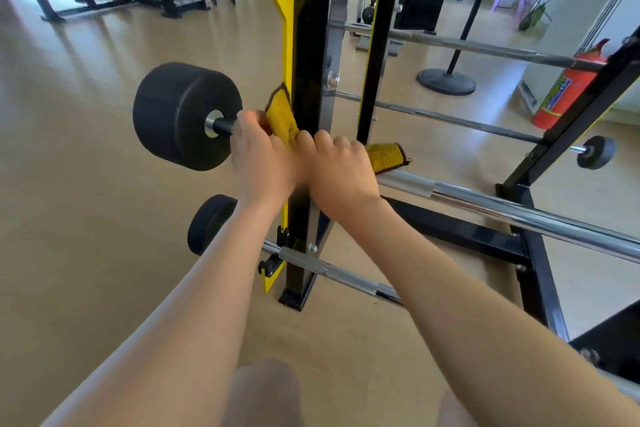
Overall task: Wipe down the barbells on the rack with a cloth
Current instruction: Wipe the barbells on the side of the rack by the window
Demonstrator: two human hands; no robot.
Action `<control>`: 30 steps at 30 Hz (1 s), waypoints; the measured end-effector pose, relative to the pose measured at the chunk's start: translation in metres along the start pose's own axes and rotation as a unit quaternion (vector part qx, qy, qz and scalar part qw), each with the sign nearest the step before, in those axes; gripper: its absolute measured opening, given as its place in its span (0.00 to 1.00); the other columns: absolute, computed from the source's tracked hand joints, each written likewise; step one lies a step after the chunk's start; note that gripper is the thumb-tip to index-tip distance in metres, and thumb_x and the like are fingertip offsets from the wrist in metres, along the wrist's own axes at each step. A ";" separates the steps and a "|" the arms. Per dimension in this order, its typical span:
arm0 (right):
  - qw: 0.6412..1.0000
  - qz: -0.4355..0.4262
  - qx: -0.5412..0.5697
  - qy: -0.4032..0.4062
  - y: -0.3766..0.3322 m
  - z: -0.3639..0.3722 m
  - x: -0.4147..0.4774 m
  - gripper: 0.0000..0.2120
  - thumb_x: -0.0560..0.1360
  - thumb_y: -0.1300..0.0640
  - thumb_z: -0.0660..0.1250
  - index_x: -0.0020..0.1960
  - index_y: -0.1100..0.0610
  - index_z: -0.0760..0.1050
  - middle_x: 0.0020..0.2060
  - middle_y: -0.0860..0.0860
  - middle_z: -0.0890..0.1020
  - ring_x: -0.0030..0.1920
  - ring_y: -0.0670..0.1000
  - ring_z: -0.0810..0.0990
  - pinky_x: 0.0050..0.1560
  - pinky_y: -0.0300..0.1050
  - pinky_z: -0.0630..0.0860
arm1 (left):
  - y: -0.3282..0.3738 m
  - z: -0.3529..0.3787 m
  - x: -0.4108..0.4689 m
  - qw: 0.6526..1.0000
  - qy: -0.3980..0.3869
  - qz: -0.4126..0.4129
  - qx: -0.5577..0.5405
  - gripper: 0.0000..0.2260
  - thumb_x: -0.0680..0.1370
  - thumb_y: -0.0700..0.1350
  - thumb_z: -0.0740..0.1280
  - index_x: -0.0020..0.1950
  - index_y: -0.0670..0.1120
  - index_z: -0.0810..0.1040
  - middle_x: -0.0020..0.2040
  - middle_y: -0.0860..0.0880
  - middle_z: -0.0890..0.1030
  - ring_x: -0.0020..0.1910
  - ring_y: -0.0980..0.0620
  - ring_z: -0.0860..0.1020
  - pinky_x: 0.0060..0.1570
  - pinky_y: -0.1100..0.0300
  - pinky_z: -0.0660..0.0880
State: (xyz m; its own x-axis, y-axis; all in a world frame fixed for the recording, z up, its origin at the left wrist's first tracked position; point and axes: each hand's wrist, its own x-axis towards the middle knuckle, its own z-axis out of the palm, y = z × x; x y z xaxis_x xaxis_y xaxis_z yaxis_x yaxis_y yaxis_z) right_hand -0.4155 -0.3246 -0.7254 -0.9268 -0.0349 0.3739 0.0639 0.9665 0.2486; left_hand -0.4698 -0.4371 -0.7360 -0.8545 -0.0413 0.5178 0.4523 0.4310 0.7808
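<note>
Two grips sit side by side, touching, on one barbell [519, 215] where it crosses the black-and-yellow rack [308, 45]. The left grip [263, 159] is curled round the thin dark bar end just inside the big black weight [183, 114], and it pinches one end of the yellow cloth [281, 116], which stands up against the rack. The right grip [341, 166] is closed over the cloth on the bar, knuckles up. The cloth's other end sticks out past its fingers above the chrome shaft. A lower barbell [332, 270] lies near the floor [86, 184], its small weight left of the rack. Two higher barbells [450, 118] run across behind. A red extinguisher [568, 90] stands on the floor beyond the rack's right side.
</note>
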 end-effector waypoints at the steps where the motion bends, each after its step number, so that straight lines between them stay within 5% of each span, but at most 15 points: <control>1: 1.000 -0.005 -0.010 -0.004 0.004 -0.002 -0.001 0.17 0.84 0.53 0.61 0.71 0.56 0.66 0.54 0.56 0.77 0.47 0.57 0.80 0.41 0.49 0.66 | 0.002 0.002 0.000 1.000 0.014 0.000 0.018 0.09 0.85 0.38 0.57 0.65 0.44 0.69 0.59 0.44 0.75 0.57 0.48 0.75 0.60 0.48 0.78; 4: 0.999 0.036 -0.008 -0.014 0.000 -0.008 0.011 0.08 0.86 0.54 0.59 0.63 0.56 0.69 0.50 0.54 0.81 0.41 0.56 0.78 0.38 0.49 0.68 | 0.009 0.007 -0.005 0.995 0.050 0.000 0.084 0.12 0.83 0.38 0.60 0.66 0.45 0.69 0.63 0.43 0.74 0.60 0.46 0.73 0.61 0.51 0.71; 7: 0.997 0.049 0.027 -0.049 0.004 -0.012 0.021 0.07 0.85 0.56 0.62 0.60 0.57 0.74 0.51 0.53 0.83 0.50 0.57 0.84 0.42 0.49 0.70 | 0.018 0.007 -0.009 0.992 0.052 -0.019 0.110 0.19 0.78 0.33 0.63 0.67 0.47 0.66 0.67 0.43 0.69 0.64 0.45 0.69 0.60 0.53 0.64; 10: 0.997 0.024 0.040 -0.058 0.016 -0.014 0.009 0.11 0.82 0.58 0.67 0.63 0.57 0.71 0.51 0.53 0.82 0.50 0.57 0.84 0.41 0.49 0.70 | 0.025 0.006 -0.006 0.982 0.086 -0.016 0.164 0.25 0.72 0.33 0.65 0.68 0.48 0.66 0.69 0.42 0.67 0.68 0.44 0.67 0.64 0.50 0.67; 13: 0.997 0.033 0.040 -0.051 0.037 -0.015 -0.017 0.16 0.80 0.58 0.70 0.65 0.57 0.69 0.51 0.54 0.81 0.48 0.56 0.83 0.40 0.48 0.71 | 0.034 0.009 -0.011 0.971 0.111 0.082 0.197 0.20 0.73 0.35 0.64 0.64 0.49 0.71 0.64 0.45 0.72 0.64 0.45 0.70 0.63 0.49 0.69; 16: 0.996 0.050 0.052 -0.058 0.074 -0.021 -0.052 0.17 0.80 0.54 0.71 0.64 0.55 0.69 0.49 0.52 0.80 0.45 0.54 0.82 0.40 0.48 0.71 | 0.053 0.031 -0.031 0.970 0.002 0.201 0.137 0.11 0.76 0.34 0.63 0.52 0.48 0.77 0.53 0.48 0.76 0.56 0.47 0.72 0.58 0.50 0.71; 19: 0.994 0.075 0.053 -0.067 0.114 -0.034 -0.094 0.14 0.82 0.53 0.67 0.63 0.54 0.68 0.51 0.51 0.80 0.44 0.54 0.78 0.41 0.48 0.67 | 0.081 0.060 -0.053 0.966 -0.083 0.235 0.070 0.11 0.79 0.37 0.59 0.42 0.49 0.76 0.43 0.52 0.75 0.49 0.50 0.75 0.56 0.54 0.73; 25: 0.986 0.112 0.054 -0.112 0.196 -0.048 -0.172 0.15 0.82 0.52 0.66 0.66 0.50 0.67 0.52 0.48 0.77 0.53 0.53 0.81 0.46 0.47 0.69 | 0.150 0.118 -0.098 0.944 -0.168 0.282 0.019 0.11 0.82 0.41 0.59 0.42 0.47 0.78 0.38 0.52 0.76 0.38 0.51 0.75 0.38 0.50 0.77; 30: 0.972 0.186 0.057 -0.132 0.261 -0.060 -0.250 0.25 0.78 0.59 0.68 0.72 0.48 0.67 0.61 0.49 0.78 0.61 0.54 0.77 0.64 0.51 0.70 | 0.205 0.164 -0.147 0.926 -0.214 0.311 0.027 0.11 0.81 0.45 0.58 0.42 0.50 0.77 0.35 0.52 0.77 0.34 0.49 0.76 0.32 0.53 0.76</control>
State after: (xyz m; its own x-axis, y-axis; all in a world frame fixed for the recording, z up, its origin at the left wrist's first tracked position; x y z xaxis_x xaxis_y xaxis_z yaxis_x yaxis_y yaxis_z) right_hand -0.1449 -0.0785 -0.7003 -0.9113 0.3739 0.1726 0.3849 0.9223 0.0346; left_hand -0.2934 -0.1952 -0.7092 -0.4611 0.5857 0.6666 0.8873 0.2964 0.3533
